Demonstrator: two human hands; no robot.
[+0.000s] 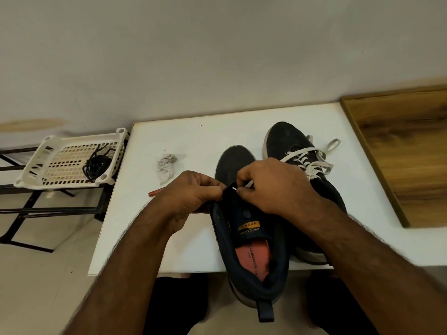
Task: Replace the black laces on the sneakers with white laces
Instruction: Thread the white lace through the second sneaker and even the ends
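- A plain off-white wall (217, 49) is filling the whole upper half of the view, with a brownish stain (31, 124) showing low on its left side.
- A white table (193, 146) is standing against the wall.
- A wood-grain board (406, 151) is lying at the table's right edge.
- A black metal rack (48, 209) is standing to the left of the table, carrying a white perforated plastic tray (60, 163).
- A pale tiled floor (43, 286) is showing beneath the rack.
- Soft, even light is falling on the room.
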